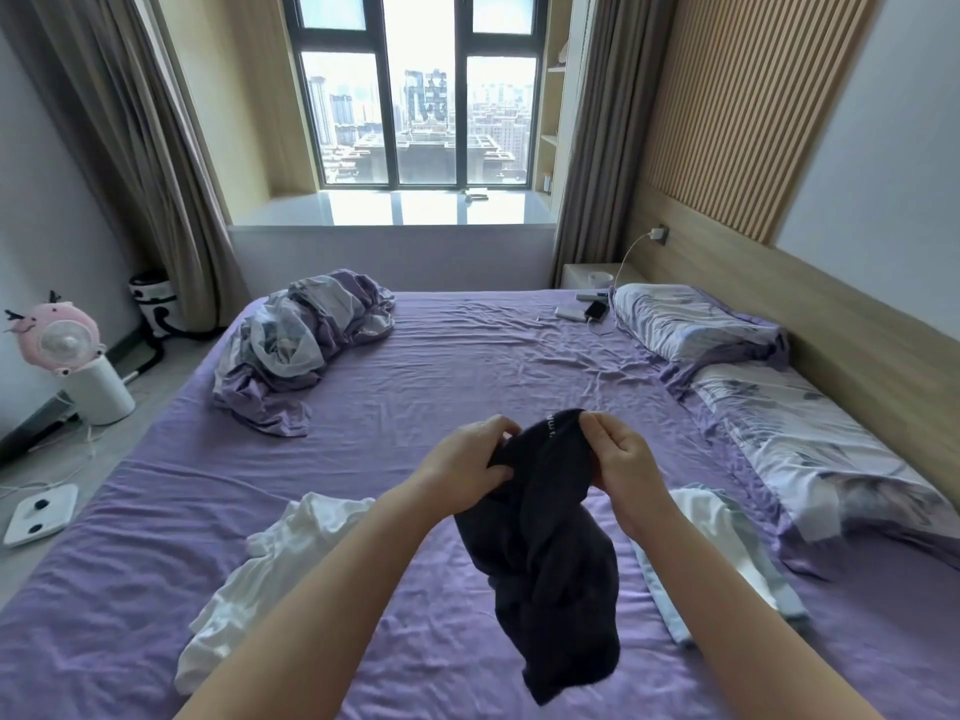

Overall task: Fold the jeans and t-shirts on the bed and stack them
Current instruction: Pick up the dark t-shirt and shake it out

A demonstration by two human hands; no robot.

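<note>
A dark navy t-shirt (550, 553) hangs crumpled in the air above the purple bed (457, 356). My left hand (467, 465) grips its upper edge on the left side. My right hand (618, 470) pinches the same edge on the right, near small white lettering. A white t-shirt (270, 569) lies rumpled on the sheet at the lower left, partly under my left forearm. On the right, a white and pale blue garment (727, 543) lies beside my right forearm. No jeans are visible.
A bunched purple patterned duvet (306, 340) sits at the bed's far left. Two pillows (753, 387) line the right side by the headboard. A phone and power bank (584, 310) lie near the far pillow. A pink fan (60, 340) and a scale (41, 514) stand on the floor at left.
</note>
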